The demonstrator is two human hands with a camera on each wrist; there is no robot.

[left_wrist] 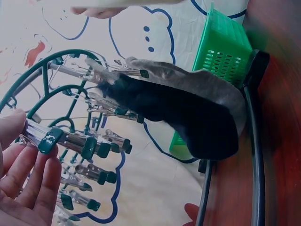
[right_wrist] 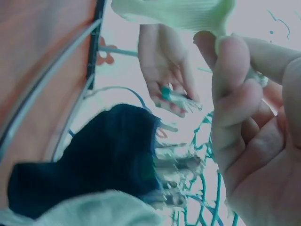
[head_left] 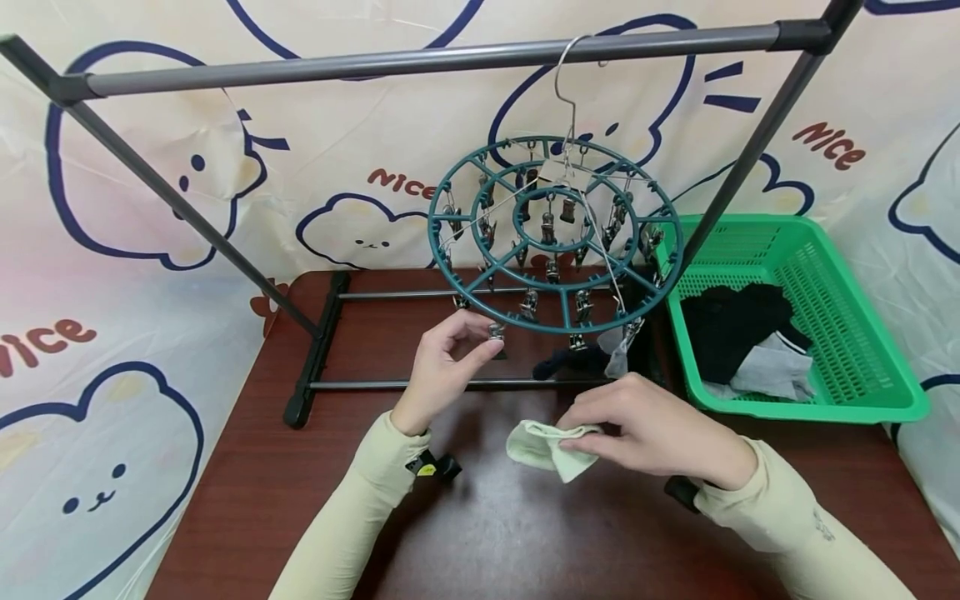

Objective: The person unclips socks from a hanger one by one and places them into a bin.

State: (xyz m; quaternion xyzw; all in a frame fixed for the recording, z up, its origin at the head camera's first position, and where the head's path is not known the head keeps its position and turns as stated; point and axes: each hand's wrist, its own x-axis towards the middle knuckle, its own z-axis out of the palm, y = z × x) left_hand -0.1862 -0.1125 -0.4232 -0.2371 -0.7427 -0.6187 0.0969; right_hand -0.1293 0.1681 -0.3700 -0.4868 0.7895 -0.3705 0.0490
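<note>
My left hand (head_left: pixel 444 362) pinches a metal clip (head_left: pixel 496 332) with dark green tips at the front rim of a round teal clip hanger (head_left: pixel 542 326). In the left wrist view, that clip (left_wrist: pixel 50 139) lies between thumb and fingertips. Lower and to the right, my right hand (head_left: pixel 647 427) holds a pale green sock (head_left: pixel 542 446) by a bunched part, apart from the hanger. A dark navy sock (left_wrist: pixel 174 113) and a grey sock (left_wrist: pixel 221 92) hang from other clips on the ring.
The hanger's hook (head_left: pixel 567 75) sits over the grey bar (head_left: pixel 375 65) of a rack standing on the brown table (head_left: pixel 480 533). At the right stands a green basket (head_left: pixel 862 333) with black cloth (head_left: pixel 731 329) and grey cloth (head_left: pixel 776 367) inside. Several clips dangle under the ring.
</note>
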